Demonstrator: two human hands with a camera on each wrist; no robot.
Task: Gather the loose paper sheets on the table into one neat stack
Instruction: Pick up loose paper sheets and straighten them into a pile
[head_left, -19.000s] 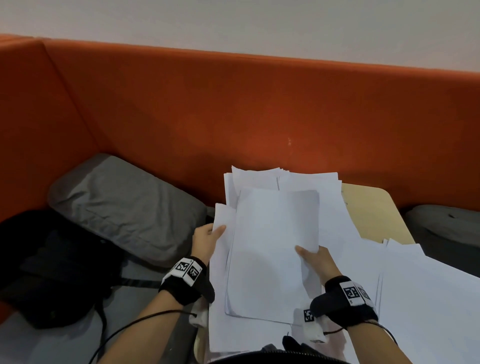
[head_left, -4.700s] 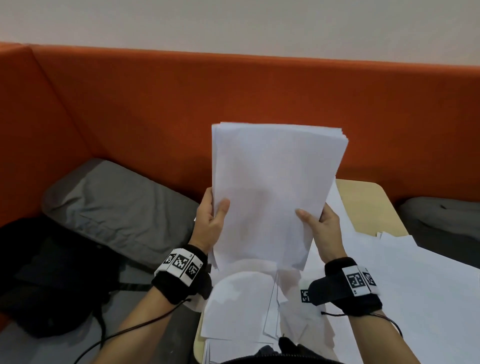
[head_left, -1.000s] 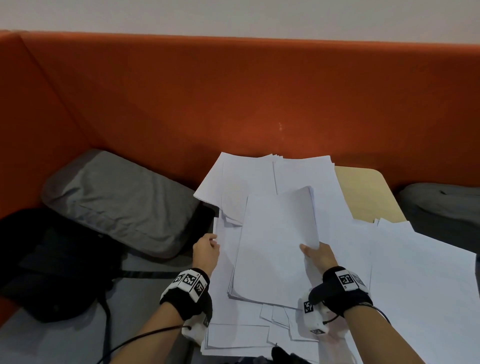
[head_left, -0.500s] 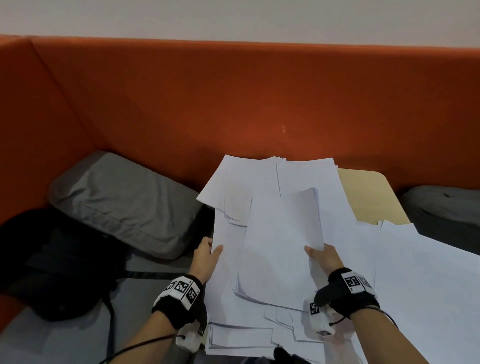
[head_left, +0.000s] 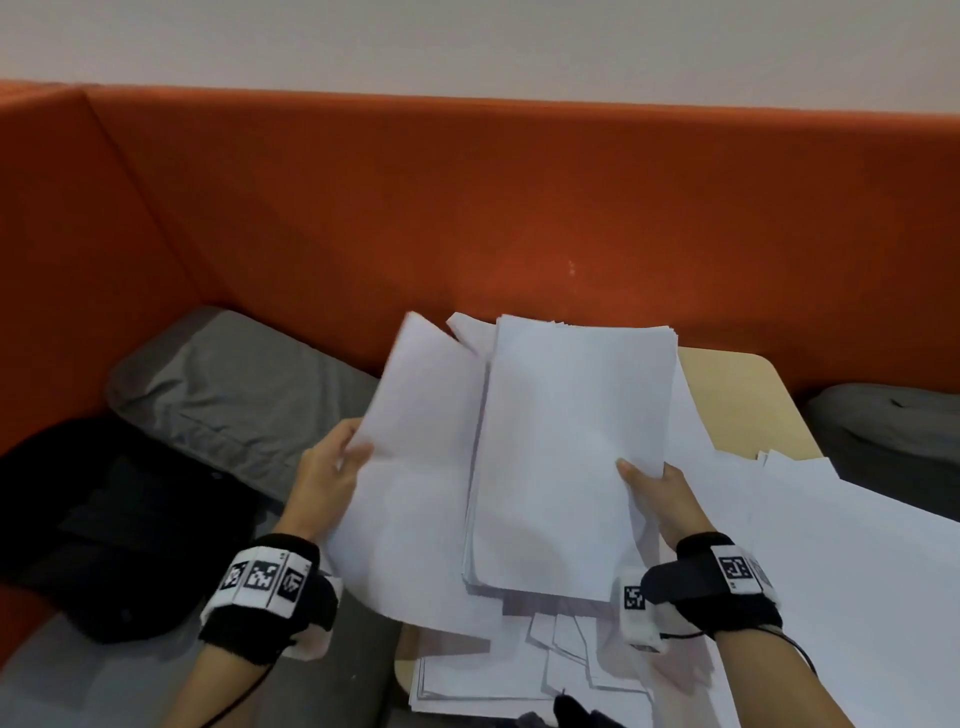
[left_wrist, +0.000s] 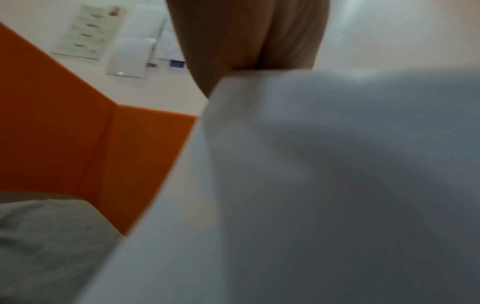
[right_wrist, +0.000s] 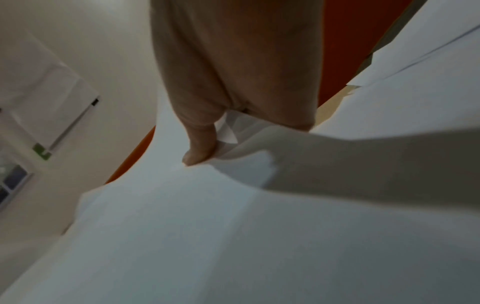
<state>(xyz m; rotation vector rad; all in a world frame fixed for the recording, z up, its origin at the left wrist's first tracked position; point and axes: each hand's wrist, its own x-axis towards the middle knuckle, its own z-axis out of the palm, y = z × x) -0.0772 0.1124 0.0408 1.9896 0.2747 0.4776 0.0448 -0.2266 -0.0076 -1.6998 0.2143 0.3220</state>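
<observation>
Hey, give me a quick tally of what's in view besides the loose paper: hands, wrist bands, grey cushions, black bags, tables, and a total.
Hands: 2, the left hand and the right hand
Wrist bands: 2, one left, one right
Grey cushions: 2, one left, one right
Black bags: 1
Tables: 1
Total: 8

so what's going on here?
A person is gathering loose paper. The right hand grips a squared-up stack by its right edge, lifted at a tilt. The left hand holds a separate loose sheet beside it, not yet merged. More sheets lie scattered on the table, so the job is partway done.
</observation>
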